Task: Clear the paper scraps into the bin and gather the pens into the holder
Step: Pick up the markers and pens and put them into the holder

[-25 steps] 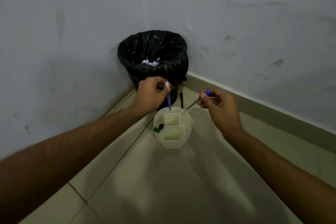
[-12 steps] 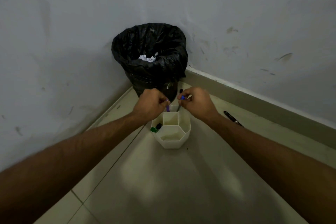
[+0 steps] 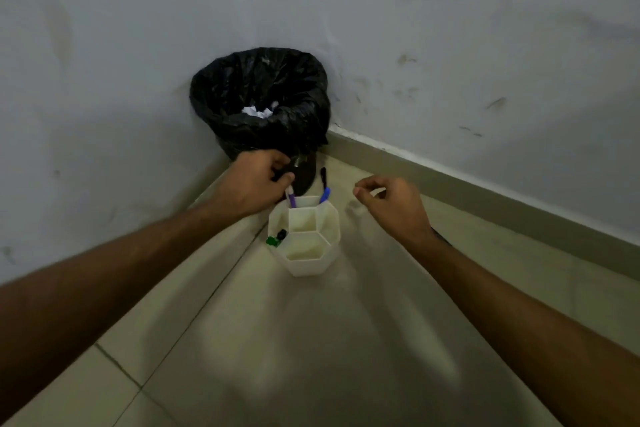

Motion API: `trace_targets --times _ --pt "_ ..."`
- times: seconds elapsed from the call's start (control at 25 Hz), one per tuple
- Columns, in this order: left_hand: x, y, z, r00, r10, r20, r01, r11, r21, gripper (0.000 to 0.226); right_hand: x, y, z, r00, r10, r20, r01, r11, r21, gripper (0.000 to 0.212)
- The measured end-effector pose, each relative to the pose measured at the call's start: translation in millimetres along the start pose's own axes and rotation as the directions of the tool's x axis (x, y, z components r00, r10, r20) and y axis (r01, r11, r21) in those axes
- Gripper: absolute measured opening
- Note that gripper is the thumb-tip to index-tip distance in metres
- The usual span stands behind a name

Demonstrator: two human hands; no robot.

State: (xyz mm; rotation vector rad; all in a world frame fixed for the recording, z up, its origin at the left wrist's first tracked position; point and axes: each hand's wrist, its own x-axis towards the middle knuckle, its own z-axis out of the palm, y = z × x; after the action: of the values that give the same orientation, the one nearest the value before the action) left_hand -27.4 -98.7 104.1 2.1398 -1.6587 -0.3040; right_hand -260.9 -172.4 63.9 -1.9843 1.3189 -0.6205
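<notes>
Pens are the business now: at the left, the left hand (image 3: 254,180) pinches the top of a purple pen (image 3: 291,198) whose lower end already sits in the far compartment of the white holder (image 3: 306,239), which stands on the floor (image 3: 311,340) just in front of the black-lined bin (image 3: 259,104). White paper scraps (image 3: 257,111) lie inside that bin. Two dark caps, one green (image 3: 272,241) and one black (image 3: 281,234), show in the holder's left compartment. Moving right, a blue pen (image 3: 325,194) stands in the far compartment with nothing gripping it, and a black pen (image 3: 323,175) lies on the floor just behind the holder. Further right, the right hand (image 3: 391,208) hovers apart from the holder, fingers loosely curled and pinching nothing. The likeliest slip, I judge, is the left hand nudging the light holder while letting go, tipping it and spilling its pens. The black pen behind could also be overlooked, low against the dark bin.
</notes>
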Motion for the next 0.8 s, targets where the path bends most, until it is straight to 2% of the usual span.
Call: trace_targets --times 0.12,0.2,0.28,0.32,0.36,0.44,0.52,0.6,0.68,0.72,0.8 --pt "4 20 -3 0.999 0.052 -0.014 -0.052 0.998 -0.017 0.028 -35 43 -23 0.982 0.182 -0.046 -0.179 0.982 0.063 0.014" --pt "7 32 -3 0.996 0.091 0.012 -0.091 0.996 0.023 0.030 -51 69 -32 0.937 0.328 -0.120 -0.305 0.936 0.175 0.015" --pt "14 42 1 0.991 0.130 0.042 -0.133 0.987 0.084 0.035 -50 91 -39 0.875 0.418 -0.244 -0.360 0.899 0.250 0.018" --pt "17 45 4 0.989 0.142 0.050 -0.147 0.984 0.098 0.037 -44 99 -40 0.863 0.425 -0.274 -0.374 0.901 0.220 0.021" --pt "22 49 6 0.988 0.146 0.055 -0.151 0.984 0.095 0.037 -34 107 -40 0.873 0.411 -0.261 -0.385 0.911 0.148 0.023" --pt "27 57 10 0.989 0.138 0.056 -0.142 0.988 0.063 0.033 -14 119 -34 0.927 0.359 -0.112 -0.371 0.921 -0.117 0.029" --pt "32 63 12 0.990 0.122 0.065 -0.125 0.991 0.044 0.029 1 128 -20 0.952 0.303 0.038 -0.265 0.882 -0.390 0.035" --pt "35 66 15 0.988 0.117 0.096 -0.120 0.992 0.028 0.028 10 133 -8 0.965 0.251 0.079 -0.171 0.826 -0.537 0.034" --pt "42 65 21 0.985 0.097 0.142 -0.100 0.995 0.011 0.029 22 129 -3 0.959 0.249 0.136 -0.139 0.829 -0.542 0.028" --pt "46 65 25 0.980 0.084 0.178 -0.086 0.996 0.006 0.030 29 127 -4 0.945 0.287 0.158 -0.184 0.863 -0.471 0.023" --pt "61 62 37 0.960 0.045 0.278 -0.046 0.999 -0.003 0.034 46 117 -5 0.909 0.385 0.163 -0.351 0.915 -0.200 0.021"
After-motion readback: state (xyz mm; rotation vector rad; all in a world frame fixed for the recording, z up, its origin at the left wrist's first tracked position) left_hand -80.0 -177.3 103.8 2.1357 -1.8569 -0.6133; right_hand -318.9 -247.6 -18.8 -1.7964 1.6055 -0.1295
